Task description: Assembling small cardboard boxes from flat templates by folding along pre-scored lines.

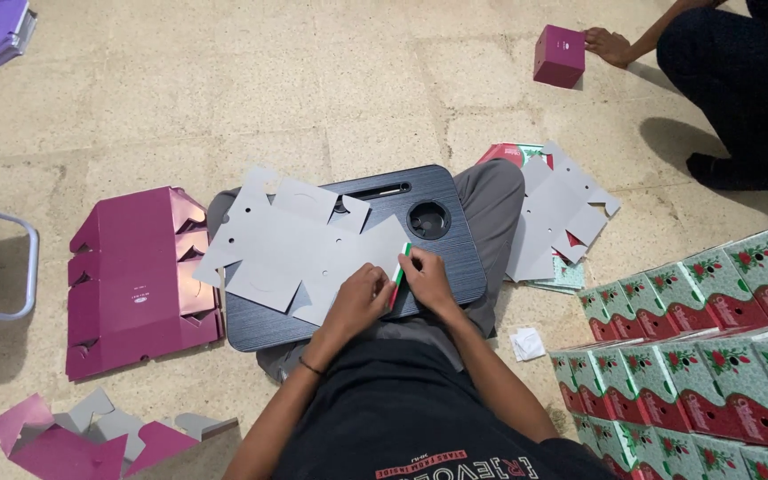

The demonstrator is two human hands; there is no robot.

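Observation:
A flat grey die-cut carton blank [300, 249] lies on a dark lap tray [442, 262] across my knees. My left hand [357, 300] presses on the blank's near right edge. My right hand [427, 280] sits beside it, fingers closed around a slim red, white and green tube-like stick [399, 271] held against the blank's edge. Both hands touch each other over the tray's front right part.
A stack of folded magenta cartons [140, 280] lies left. More grey blanks [557, 218] lie right of my knee. Assembled green and red boxes [704, 356] fill the right. Another person's hand [608, 44] touches a magenta box [559, 56] at top right. Loose blanks [82, 436] lie bottom left.

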